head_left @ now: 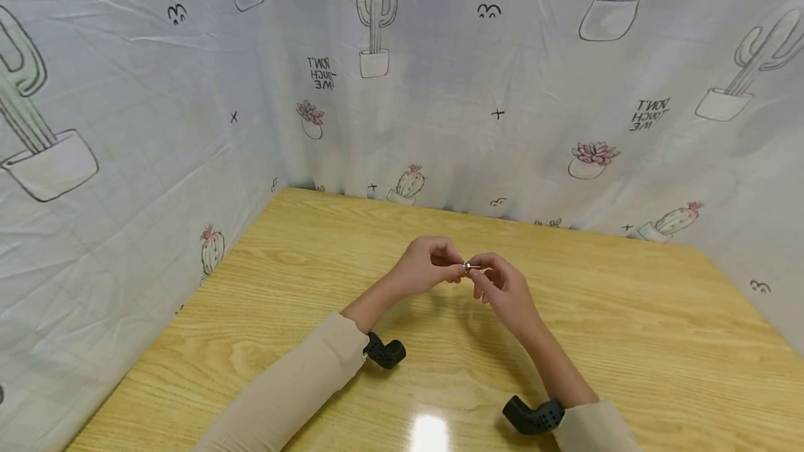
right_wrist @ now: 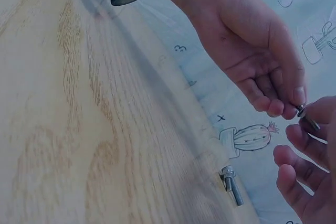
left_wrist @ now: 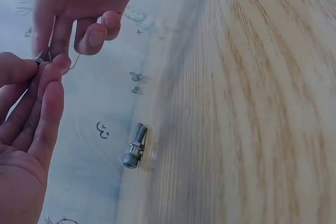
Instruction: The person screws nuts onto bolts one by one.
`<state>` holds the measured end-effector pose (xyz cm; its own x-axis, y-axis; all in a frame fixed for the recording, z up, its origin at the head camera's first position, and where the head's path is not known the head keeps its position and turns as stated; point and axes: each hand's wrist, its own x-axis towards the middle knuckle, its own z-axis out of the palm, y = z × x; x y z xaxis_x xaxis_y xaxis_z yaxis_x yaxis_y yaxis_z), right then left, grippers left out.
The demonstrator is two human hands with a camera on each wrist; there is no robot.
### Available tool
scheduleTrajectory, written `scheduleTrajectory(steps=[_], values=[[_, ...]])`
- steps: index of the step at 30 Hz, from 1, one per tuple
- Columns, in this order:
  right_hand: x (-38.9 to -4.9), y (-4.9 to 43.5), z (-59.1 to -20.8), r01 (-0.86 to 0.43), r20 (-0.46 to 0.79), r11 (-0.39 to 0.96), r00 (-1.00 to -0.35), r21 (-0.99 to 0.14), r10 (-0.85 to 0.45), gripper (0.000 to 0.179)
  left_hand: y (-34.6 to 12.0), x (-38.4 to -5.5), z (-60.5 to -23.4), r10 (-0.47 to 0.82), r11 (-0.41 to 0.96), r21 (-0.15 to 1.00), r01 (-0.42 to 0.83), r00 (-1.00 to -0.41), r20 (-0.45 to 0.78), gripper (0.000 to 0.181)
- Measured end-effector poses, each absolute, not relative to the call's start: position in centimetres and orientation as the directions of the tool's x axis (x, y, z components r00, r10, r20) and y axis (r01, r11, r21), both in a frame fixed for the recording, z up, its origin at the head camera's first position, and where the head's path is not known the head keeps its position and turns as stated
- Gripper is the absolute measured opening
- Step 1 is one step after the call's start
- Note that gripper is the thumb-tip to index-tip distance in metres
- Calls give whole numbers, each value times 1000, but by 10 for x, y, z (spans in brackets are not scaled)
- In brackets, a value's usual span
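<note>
A small metal bolt with a ring-like piece on it is held between both hands over the wooden table. My left hand pinches its one end between thumb and fingertips. In the right wrist view the threaded shank points away from the left fingertips, between the right thumb and index finger. My right hand pinches around it there, its other fingers loosely bent. The left wrist view shows the bolt mostly covered by fingers.
More metal bolts lie together on the table near its edge in both wrist views. A cactus-print cloth hangs behind and to the left of the wooden table. Black wrist cameras sit on both forearms.
</note>
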<state>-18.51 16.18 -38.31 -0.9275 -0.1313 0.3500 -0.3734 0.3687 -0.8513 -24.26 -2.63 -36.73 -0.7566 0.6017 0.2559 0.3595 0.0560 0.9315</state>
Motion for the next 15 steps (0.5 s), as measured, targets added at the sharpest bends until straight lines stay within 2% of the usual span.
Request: scheduleTrajectory(steps=[6, 15], values=[[-173, 165, -392, -402, 372, 375, -916, -835, -152, 16, -24, -227, -374, 608, 45, 917, 397, -739, 290, 5], [-164, 162, -396, -408, 356, 279, -908, -869, -219, 40, -22, -217, -378, 649, 36, 892, 451, -689, 322, 6]])
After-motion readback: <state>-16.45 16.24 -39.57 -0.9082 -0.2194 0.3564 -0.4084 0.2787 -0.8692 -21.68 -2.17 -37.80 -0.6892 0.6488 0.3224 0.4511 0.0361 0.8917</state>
